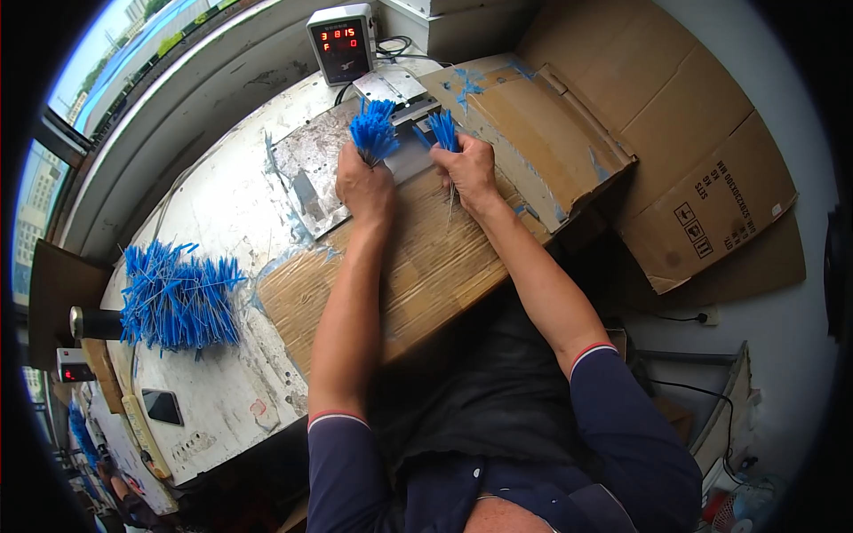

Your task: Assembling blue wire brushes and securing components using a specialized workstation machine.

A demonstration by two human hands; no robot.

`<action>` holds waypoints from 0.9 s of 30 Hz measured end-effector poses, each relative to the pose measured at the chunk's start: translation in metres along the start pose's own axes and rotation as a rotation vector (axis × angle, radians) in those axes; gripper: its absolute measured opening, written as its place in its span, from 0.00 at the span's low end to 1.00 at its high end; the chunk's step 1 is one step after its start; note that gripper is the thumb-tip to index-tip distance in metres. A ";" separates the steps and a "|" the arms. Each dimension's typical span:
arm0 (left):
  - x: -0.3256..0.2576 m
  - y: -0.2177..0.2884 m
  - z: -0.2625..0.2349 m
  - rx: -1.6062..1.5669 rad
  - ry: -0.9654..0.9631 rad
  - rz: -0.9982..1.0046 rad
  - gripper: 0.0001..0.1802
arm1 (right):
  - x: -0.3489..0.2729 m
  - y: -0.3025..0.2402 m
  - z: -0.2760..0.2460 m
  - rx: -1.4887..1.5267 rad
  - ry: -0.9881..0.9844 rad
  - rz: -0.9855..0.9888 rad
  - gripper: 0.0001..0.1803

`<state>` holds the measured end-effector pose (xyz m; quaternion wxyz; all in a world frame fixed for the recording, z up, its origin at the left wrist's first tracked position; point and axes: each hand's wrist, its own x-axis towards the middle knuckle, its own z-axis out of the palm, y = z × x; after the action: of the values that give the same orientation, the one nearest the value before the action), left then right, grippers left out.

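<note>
My left hand (366, 188) is closed around a thick bundle of thin wires with blue ends (373, 129), the blue ends fanning out above the fist. To its right, my right hand (471, 171) pinches a smaller bundle of the same blue-ended wires (442, 129). A few bare, pale wire tails hang below the right fingers. Both hands are over a worn metal plate (302, 182) and the far edge of a cardboard sheet (391, 266). On the table at the left lies a large heap of blue-ended wires (182, 302).
A counter box with red digits (342, 44) stands at the back. Taped cardboard (524, 133) and a big open carton (702, 186) are on the right. A dark cylinder (93, 323) touches the heap; a phone (163, 407) and power strip (145, 435) lie nearer.
</note>
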<state>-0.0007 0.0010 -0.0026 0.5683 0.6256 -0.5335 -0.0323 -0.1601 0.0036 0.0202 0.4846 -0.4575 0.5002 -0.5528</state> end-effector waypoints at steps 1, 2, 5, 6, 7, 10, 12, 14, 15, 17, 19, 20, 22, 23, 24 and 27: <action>0.000 0.002 0.001 -0.005 -0.002 -0.004 0.03 | 0.005 0.006 -0.001 -0.002 0.002 0.000 0.07; 0.000 0.004 0.002 -0.008 -0.004 -0.005 0.03 | 0.010 0.011 -0.002 -0.082 0.027 -0.046 0.06; 0.000 0.006 0.000 -0.019 -0.009 -0.003 0.03 | 0.018 0.018 0.003 -0.201 0.072 -0.093 0.06; 0.000 0.006 0.000 -0.032 0.000 0.008 0.03 | 0.018 0.018 0.005 -0.239 0.094 -0.099 0.07; 0.000 0.005 0.000 -0.045 0.011 0.019 0.03 | 0.019 0.018 0.007 -0.239 0.093 -0.097 0.07; 0.001 0.002 0.001 -0.032 0.011 0.008 0.03 | 0.020 0.016 0.010 -0.328 0.123 -0.129 0.09; 0.001 0.002 0.003 -0.018 0.020 0.011 0.03 | 0.020 0.012 0.011 -0.415 0.175 -0.117 0.11; 0.001 0.001 0.003 -0.003 0.031 0.016 0.03 | 0.017 0.008 0.013 -0.412 0.172 -0.110 0.11; 0.002 0.000 0.002 0.000 0.034 0.040 0.03 | 0.016 0.005 0.014 -0.408 0.168 -0.104 0.11; 0.002 -0.004 0.000 0.007 0.040 0.063 0.03 | 0.010 -0.003 0.017 -0.417 0.159 -0.097 0.10; 0.002 -0.002 0.001 -0.009 0.031 0.043 0.04 | 0.011 -0.003 0.015 -0.429 0.158 -0.095 0.09; 0.001 0.001 0.003 -0.015 0.029 0.047 0.04 | 0.013 0.001 0.012 -0.251 0.152 -0.028 0.08; 0.000 0.003 0.002 0.045 -0.067 0.004 0.07 | 0.014 0.003 0.010 -0.070 0.142 0.039 0.08; -0.001 0.002 0.000 0.048 -0.067 0.004 0.07 | 0.010 0.003 0.009 -0.018 0.112 0.024 0.08; -0.001 0.001 -0.001 0.101 -0.126 0.023 0.08 | 0.008 0.002 0.009 0.034 0.082 0.009 0.08; -0.002 0.004 -0.003 0.149 -0.208 0.046 0.09 | 0.005 -0.001 0.009 0.167 0.049 0.010 0.11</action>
<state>-0.0020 0.0048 0.0000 0.4625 0.6470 -0.6046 -0.0443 -0.1522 -0.0023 0.0217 0.5114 -0.3995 0.4662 -0.6013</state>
